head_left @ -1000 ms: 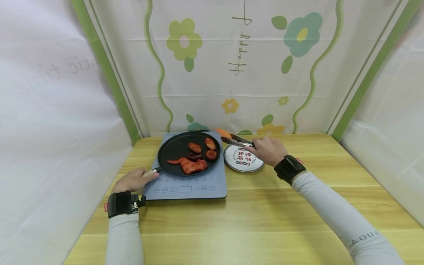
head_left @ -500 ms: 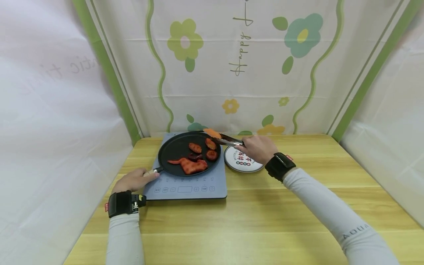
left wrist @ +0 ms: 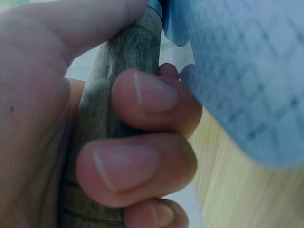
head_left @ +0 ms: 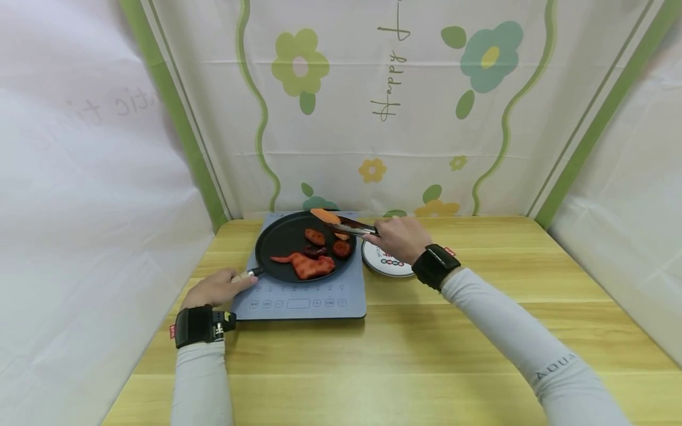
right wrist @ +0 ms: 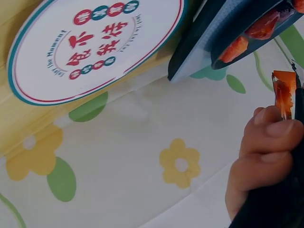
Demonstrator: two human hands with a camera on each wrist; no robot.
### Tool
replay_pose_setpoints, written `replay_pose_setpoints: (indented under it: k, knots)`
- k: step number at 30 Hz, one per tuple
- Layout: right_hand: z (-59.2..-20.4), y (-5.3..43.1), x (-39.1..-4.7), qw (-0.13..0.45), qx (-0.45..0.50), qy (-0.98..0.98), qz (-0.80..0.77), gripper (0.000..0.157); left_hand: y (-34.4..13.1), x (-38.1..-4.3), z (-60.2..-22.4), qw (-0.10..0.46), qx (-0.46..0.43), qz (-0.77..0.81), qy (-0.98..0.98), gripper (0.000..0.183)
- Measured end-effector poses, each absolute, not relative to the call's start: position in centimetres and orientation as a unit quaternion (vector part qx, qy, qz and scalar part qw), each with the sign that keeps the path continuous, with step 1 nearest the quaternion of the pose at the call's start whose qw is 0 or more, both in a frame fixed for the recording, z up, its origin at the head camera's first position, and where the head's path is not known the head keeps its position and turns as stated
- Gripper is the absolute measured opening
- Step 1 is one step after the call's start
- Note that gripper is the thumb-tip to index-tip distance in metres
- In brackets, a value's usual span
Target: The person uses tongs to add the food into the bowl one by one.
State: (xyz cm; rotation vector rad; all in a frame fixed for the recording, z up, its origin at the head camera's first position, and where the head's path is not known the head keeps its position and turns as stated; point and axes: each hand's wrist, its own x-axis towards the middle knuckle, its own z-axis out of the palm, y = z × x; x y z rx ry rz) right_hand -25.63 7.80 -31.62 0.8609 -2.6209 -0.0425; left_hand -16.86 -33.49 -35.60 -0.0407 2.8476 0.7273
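My left hand (head_left: pixel 215 288) grips the wooden handle (left wrist: pixel 126 61) of a black frying pan (head_left: pixel 279 239), fingers curled round it in the left wrist view. The pan sits on a grey-blue induction cooktop (head_left: pixel 298 294). My right hand (head_left: pixel 402 238) holds metal tongs with dark grips (head_left: pixel 358 228). Between the tongs' tips is an orange food piece (head_left: pixel 324 216), held over the pan's far right side. Inside the pan lie a reddish wing-shaped piece (head_left: pixel 311 267), a dark red piece (head_left: pixel 315 251), an oval brown-orange piece (head_left: pixel 315 236) and a round one (head_left: pixel 341 248).
A round white plate with red lettering (head_left: pixel 389 266) stands right of the cooktop, partly under my right hand. The wooden table (head_left: pixel 426 355) reaches forward to a flowered white curtain (head_left: pixel 330 148). White cloth walls close off both sides.
My right hand has moved left with the tongs, carrying the orange piece from beside the plate to over the pan. The left hand stays on the handle.
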Motion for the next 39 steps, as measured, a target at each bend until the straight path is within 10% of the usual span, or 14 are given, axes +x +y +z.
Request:
replay_pose_setpoints:
  k: [39]
  knots:
    - [-31.7,1.3,-26.1,0.182,0.332,-0.924,-0.054,0.045,-33.5,-17.2,-35.8,0.107,-0.011,0.242,0.964,0.058]
